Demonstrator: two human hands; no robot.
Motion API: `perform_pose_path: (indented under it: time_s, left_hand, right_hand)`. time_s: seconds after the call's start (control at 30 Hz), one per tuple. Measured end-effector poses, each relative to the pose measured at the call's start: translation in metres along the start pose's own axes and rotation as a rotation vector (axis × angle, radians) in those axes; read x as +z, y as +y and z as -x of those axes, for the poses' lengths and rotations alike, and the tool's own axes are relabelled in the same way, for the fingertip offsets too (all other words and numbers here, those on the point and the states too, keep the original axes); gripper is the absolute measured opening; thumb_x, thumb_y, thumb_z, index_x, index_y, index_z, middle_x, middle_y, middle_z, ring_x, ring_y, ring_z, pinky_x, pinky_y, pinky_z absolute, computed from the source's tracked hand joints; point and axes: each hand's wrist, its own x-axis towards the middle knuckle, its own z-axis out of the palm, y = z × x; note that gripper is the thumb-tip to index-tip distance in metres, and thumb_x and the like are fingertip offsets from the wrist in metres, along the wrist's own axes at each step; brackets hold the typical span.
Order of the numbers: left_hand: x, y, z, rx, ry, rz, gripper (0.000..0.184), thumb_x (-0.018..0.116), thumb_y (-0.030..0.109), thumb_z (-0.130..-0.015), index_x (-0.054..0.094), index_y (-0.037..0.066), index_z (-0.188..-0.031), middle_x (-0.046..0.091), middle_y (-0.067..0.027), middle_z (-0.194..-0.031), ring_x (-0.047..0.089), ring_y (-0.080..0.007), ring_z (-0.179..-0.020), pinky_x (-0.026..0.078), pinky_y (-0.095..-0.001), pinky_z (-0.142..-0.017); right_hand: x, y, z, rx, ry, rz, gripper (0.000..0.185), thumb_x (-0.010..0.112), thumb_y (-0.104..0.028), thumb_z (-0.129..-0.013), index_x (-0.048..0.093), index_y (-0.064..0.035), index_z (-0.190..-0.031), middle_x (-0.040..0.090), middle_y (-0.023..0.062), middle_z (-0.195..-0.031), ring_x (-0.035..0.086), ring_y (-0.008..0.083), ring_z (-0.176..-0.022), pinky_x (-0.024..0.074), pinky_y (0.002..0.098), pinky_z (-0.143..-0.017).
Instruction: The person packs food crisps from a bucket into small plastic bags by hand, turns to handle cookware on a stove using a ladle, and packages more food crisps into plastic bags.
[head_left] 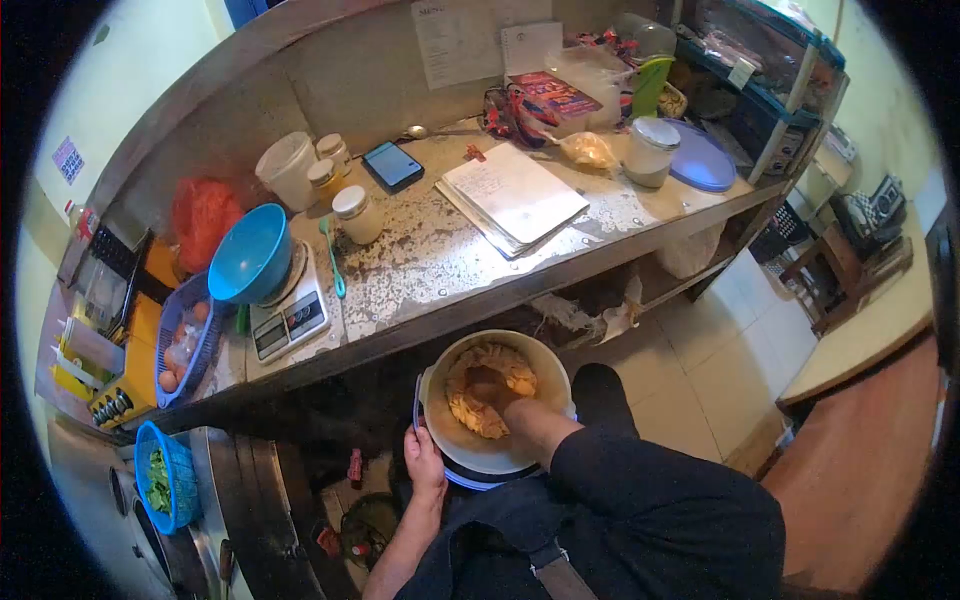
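Note:
A large pale bucket (550, 372) stands below the counter's front edge, close to my body, with an orange-brown, lumpy mass (480, 408) inside. My left hand (425, 462) is closed on the bucket's left side, at the rim and handle. My right hand (492, 392) reaches down into the bucket and is sunk in the mass; its fingers are hidden there. The right forearm crosses the bucket's right rim.
On the counter (400, 290) are a blue bowl (250, 252) on a scale (290, 325), jars (356, 214), a phone (392, 166), an open notebook (515, 195) and a purple lid (703, 158). A blue basket with greens (178, 478) sits lower left.

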Motion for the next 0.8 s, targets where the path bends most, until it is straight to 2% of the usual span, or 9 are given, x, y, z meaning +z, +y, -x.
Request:
perform_pose_path:
  time_s: [0.23, 0.4, 0.47, 0.5, 0.57, 0.63, 0.7, 0.77, 0.8]
  left_hand:
    - [0.005, 0.005, -0.008, 0.019, -0.033, 0.057, 0.025, 0.042, 0.023, -0.102, 0.050, 0.004, -0.117, 0.060, -0.0111, -0.115, 0.059, -0.0211, -0.104, 0.047, -0.0359, -0.093]
    - [0.017, 0.016, -0.024, 0.006, 0.004, 0.088, 0.023, 0.043, 0.022, -0.102, 0.054, 0.003, -0.106, 0.062, -0.0062, -0.103, 0.060, -0.0149, -0.093, 0.049, -0.0284, -0.082]
    - [0.018, 0.019, -0.031, -0.007, 0.021, 0.078, 0.024, 0.043, 0.024, -0.102, 0.055, 0.004, -0.107, 0.062, -0.0060, -0.103, 0.060, -0.0151, -0.093, 0.050, -0.0288, -0.082]
    - [0.020, 0.020, -0.034, -0.011, 0.031, 0.073, 0.024, 0.043, 0.025, -0.102, 0.055, 0.004, -0.107, 0.062, -0.0058, -0.103, 0.060, -0.0151, -0.093, 0.050, -0.0290, -0.082]
    - [0.031, 0.029, -0.040, -0.035, 0.124, 0.131, 0.026, 0.042, 0.026, -0.103, 0.053, 0.004, -0.111, 0.062, -0.0063, -0.106, 0.059, -0.0163, -0.095, 0.049, -0.0302, -0.083]
    - [0.040, 0.038, -0.044, -0.035, 0.197, 0.142, 0.027, 0.042, 0.027, -0.103, 0.052, 0.004, -0.114, 0.061, -0.0065, -0.108, 0.059, -0.0166, -0.097, 0.048, -0.0305, -0.084]
    - [0.024, 0.020, -0.066, -0.013, 0.201, 0.169, 0.029, 0.042, 0.027, -0.102, 0.050, 0.003, -0.118, 0.060, -0.0088, -0.112, 0.058, -0.0197, -0.099, 0.048, -0.0334, -0.085]
    - [0.016, 0.012, -0.086, 0.005, 0.176, 0.182, 0.031, 0.042, 0.028, -0.102, 0.049, 0.003, -0.119, 0.059, -0.0099, -0.115, 0.057, -0.0214, -0.102, 0.047, -0.0354, -0.088]
    - [0.039, 0.032, -0.081, 0.029, 0.252, 0.140, 0.032, 0.043, 0.029, -0.102, 0.049, 0.002, -0.118, 0.058, -0.0108, -0.115, 0.056, -0.0227, -0.104, 0.046, -0.0357, -0.090]
  right_hand:
    - [-0.026, -0.008, -0.003, -0.047, -0.044, 0.099, 0.024, 0.066, -0.020, -0.080, 0.068, -0.0010, -0.095, 0.068, 0.0176, -0.095, 0.066, 0.0317, -0.088, 0.0525, 0.0414, -0.078]
    - [-0.092, -0.035, 0.017, -0.162, -0.127, 0.246, 0.024, 0.068, -0.021, -0.080, 0.068, -0.0002, -0.092, 0.069, 0.0172, -0.092, 0.067, 0.0314, -0.086, 0.0532, 0.0414, -0.076]
    - [-0.117, -0.043, 0.040, -0.231, -0.088, 0.187, 0.024, 0.068, -0.022, -0.080, 0.069, 0.0001, -0.090, 0.069, 0.0171, -0.090, 0.068, 0.0313, -0.084, 0.0535, 0.0414, -0.076]
    - [-0.124, -0.044, 0.049, -0.265, -0.033, 0.148, 0.026, 0.072, -0.022, -0.077, 0.068, 0.0023, -0.085, 0.069, 0.0170, -0.086, 0.068, 0.0323, -0.079, 0.0538, 0.0419, -0.073]
    - [-0.166, -0.046, 0.086, -0.348, 0.159, -0.358, 0.025, 0.073, -0.019, -0.079, 0.066, 0.0044, -0.084, 0.069, 0.0160, -0.082, 0.068, 0.0261, -0.071, 0.0541, 0.0375, -0.066]
    - [-0.199, -0.045, 0.120, -0.087, 0.037, -1.050, 0.019, 0.073, -0.015, -0.082, 0.064, 0.0009, -0.088, 0.068, 0.0131, -0.077, 0.065, 0.0169, -0.065, 0.0519, 0.0295, -0.059]
    - [-0.215, -0.038, 0.149, -0.074, 0.260, -1.372, 0.014, 0.069, -0.009, -0.086, 0.061, -0.0013, -0.093, 0.066, 0.0096, -0.078, 0.061, 0.0105, -0.065, 0.0487, 0.0237, -0.055]
    - [-0.220, -0.029, 0.167, -0.115, 0.359, -1.681, 0.013, 0.068, -0.007, -0.085, 0.059, -0.0015, -0.093, 0.066, 0.0111, -0.081, 0.061, 0.0125, -0.063, 0.0483, 0.0244, -0.054]
    - [-0.222, -0.026, 0.177, -0.202, 0.394, -1.695, 0.014, 0.070, -0.009, -0.085, 0.065, -0.0005, -0.094, 0.068, 0.0079, -0.086, 0.059, 0.0086, -0.065, 0.0489, 0.0223, -0.058]
